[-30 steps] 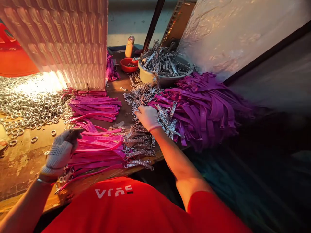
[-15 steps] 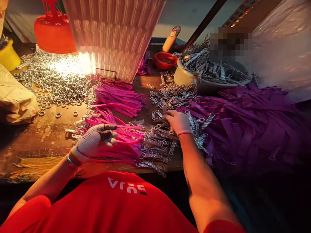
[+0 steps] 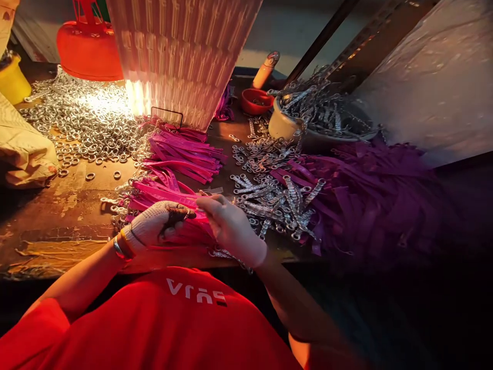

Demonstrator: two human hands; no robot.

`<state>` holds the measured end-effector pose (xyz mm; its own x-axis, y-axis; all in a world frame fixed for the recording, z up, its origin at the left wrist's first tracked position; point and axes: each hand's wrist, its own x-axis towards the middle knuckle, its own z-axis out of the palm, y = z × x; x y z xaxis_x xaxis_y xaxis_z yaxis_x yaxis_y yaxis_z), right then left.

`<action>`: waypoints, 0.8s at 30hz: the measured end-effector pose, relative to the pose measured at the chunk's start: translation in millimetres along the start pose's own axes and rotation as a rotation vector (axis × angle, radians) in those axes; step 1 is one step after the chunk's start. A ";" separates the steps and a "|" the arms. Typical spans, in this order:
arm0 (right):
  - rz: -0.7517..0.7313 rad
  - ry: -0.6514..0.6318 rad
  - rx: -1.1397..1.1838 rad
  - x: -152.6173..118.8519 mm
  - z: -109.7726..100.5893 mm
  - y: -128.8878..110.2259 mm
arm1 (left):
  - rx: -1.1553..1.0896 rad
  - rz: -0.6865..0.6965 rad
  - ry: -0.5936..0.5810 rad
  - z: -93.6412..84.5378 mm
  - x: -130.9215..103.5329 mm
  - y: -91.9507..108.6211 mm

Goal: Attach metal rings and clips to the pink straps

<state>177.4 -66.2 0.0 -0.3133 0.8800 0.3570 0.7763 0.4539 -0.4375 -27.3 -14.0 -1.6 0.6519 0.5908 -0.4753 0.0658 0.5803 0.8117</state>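
Note:
My left hand [image 3: 156, 225], in a white dotted glove with dark-stained fingers, is closed in a pinch. A small shiny metal ring [image 3: 188, 214] shows at its fingertips. Close on its right, my right hand [image 3: 233, 226] in a thin pale glove has its thumb and fingers pressed together; what they hold is hidden. Beneath both hands lies a bundle of pink straps [image 3: 165, 191], some with silver links at their ends. Braided silver pieces with looped ends [image 3: 285, 203] are heaped beyond my right hand.
A pile of metal rings [image 3: 92, 128] lies under the red lamp [image 3: 90, 51], left of a ribbed clear panel [image 3: 181, 56]. A red bowl [image 3: 256, 103] and a tub of silver pieces [image 3: 283, 123] stand at the back. Purple straps [image 3: 370, 205] are heaped at right.
My right hand has moved left from the heap of silver pieces to beside my left hand. My left hand has stayed over the pink straps, shifting slightly right.

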 end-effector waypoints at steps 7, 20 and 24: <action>-0.178 -0.096 -0.421 1.0 2.2 -6.7 | 0.203 0.063 -0.045 8.8 4.7 -3.5; 0.064 -0.095 0.375 -7.5 2.0 -8.9 | 0.267 0.159 -0.091 14.8 5.9 2.8; 0.200 -0.028 0.398 -4.0 6.1 1.4 | 0.284 0.213 -0.031 8.3 14.5 8.4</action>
<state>176.3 -68.1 -7.1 -0.1974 0.9568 0.2133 0.5539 0.2884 -0.7810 -11.0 -5.2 1.1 0.6958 0.6623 -0.2779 0.1305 0.2638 0.9557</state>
